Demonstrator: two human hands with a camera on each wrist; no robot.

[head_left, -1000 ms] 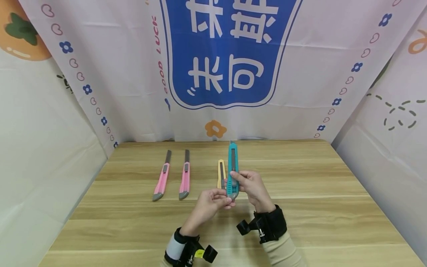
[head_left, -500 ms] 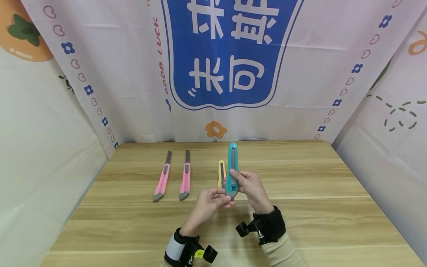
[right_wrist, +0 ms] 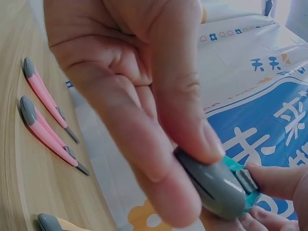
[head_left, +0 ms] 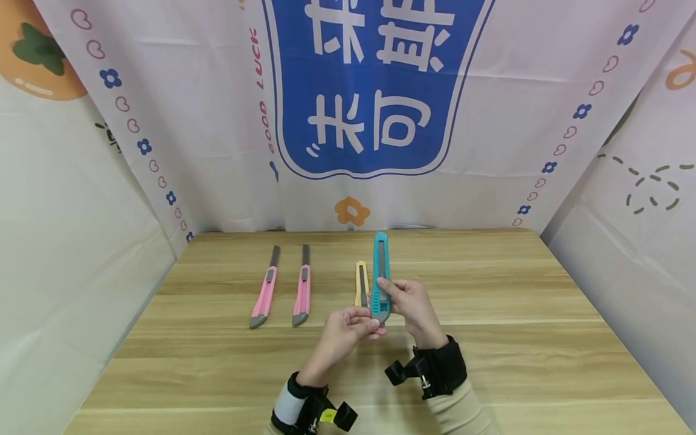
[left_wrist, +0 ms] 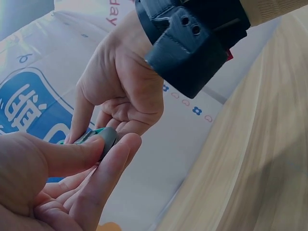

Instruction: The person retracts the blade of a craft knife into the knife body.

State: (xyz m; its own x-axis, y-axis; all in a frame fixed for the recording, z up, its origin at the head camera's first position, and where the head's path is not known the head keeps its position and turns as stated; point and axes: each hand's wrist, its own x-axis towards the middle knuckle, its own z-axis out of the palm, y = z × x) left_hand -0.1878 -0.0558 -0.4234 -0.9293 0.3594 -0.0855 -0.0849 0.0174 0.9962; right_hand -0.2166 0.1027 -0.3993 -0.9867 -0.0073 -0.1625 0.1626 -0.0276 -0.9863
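In the head view, a teal utility knife (head_left: 381,260) stands nearly upright, held by both hands above the table. My left hand (head_left: 344,332) pinches its grey end cap (left_wrist: 109,143) at the bottom between thumb and fingers. My right hand (head_left: 412,307) grips the body from the right, its thumb against the grey slider (right_wrist: 246,181). No blade shows past the knife's top end. Just behind it lies a yellow utility knife (head_left: 361,281), its lower end partly hidden by the hands. Two pink utility knives, a left one (head_left: 264,293) and a right one (head_left: 301,293), lie with blades out.
The wooden table (head_left: 516,338) runs back to a white printed cloth (head_left: 228,121) hanging behind it. More white cloth closes in both sides. Each wrist wears a black strap, the right strap (head_left: 441,365) bearing a small camera mount.
One second ago a small blade tip stuck out of the teal knife's top; it has drawn inside. Both hands keep their hold, shifting only slightly.
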